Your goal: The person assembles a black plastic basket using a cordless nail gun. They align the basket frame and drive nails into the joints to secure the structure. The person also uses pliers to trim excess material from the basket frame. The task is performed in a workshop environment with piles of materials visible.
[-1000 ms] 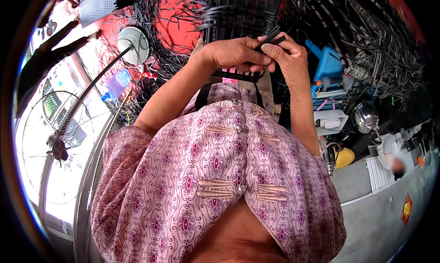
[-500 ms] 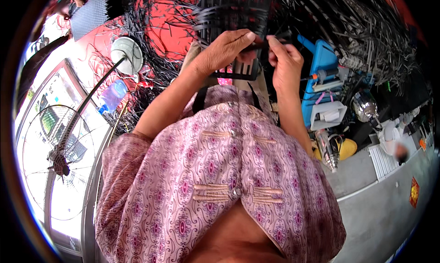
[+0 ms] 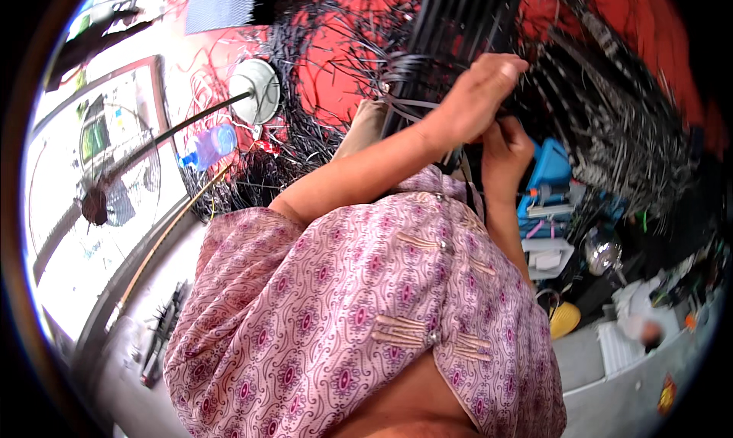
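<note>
A black openwork basket (image 3: 467, 17) of plastic strips stands tilted in front of my lap. Loose grey-black strips (image 3: 408, 102) loop out at its near left corner. My left hand (image 3: 479, 95) reaches across the basket's near right part, thumb and fingers drawn together and pointing right. Whatever lies under its fingers is hidden against the dark basket. Just below it, my right hand (image 3: 508, 152) is closed in a pinch close to the basket's near side. What it pinches is too dark to make out.
Cut black strips (image 3: 313, 33) litter the red floor cover (image 3: 321, 75). Bundled strips (image 3: 634, 125) lie at the right, by a blue bin (image 3: 551, 167) with tools. A fan base (image 3: 254, 91) and a clear blue-tinted bottle (image 3: 216, 144) stand left. A woven grey piece (image 3: 221, 7) is far left.
The view has swung, shifting the scene. The basket now leans to the right. My left hand has crossed rightward above my right hand, and grey strips show looping at the basket's left corner.
</note>
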`<state>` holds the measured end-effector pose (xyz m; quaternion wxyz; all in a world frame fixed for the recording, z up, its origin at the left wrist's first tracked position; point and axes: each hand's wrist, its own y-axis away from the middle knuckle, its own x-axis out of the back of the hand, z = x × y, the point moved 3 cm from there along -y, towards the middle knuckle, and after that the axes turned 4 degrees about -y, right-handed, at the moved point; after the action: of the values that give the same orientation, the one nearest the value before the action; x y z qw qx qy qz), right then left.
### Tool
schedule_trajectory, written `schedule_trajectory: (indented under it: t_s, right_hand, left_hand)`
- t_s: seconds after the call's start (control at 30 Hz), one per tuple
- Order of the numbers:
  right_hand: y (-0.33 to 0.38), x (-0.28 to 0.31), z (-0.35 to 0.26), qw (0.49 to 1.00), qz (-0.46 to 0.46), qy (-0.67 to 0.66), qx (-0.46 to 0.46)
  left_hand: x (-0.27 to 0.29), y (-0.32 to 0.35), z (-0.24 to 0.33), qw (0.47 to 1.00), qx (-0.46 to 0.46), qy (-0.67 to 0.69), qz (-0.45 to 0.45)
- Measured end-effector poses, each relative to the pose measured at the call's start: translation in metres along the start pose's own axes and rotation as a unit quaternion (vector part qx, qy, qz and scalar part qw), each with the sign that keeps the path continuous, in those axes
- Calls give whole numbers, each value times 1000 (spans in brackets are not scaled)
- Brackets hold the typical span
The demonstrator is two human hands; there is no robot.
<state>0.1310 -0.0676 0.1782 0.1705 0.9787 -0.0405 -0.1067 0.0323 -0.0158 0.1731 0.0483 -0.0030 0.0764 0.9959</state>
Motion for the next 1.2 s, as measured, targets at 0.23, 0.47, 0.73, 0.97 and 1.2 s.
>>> schedule_trajectory:
  t_s: [0.23,0.47,0.73,0.97,1.2]
  right_hand:
    - [6,27,-13,982,-51,155,95]
    - [21,18,-34,997,64,38,-3]
    - [21,9,19,969,160,-113,-153]
    - [45,33,73,924,169,-177,-294]
    - [68,83,87,939,129,-140,-288]
  left_hand:
    - [-8,26,57,936,-181,-292,73]
    - [23,44,42,974,-34,-111,-196]
    - [39,46,-2,952,30,-246,-182]
    - [23,69,-54,912,137,-313,-227]
    - [10,79,-87,929,108,-219,-279]
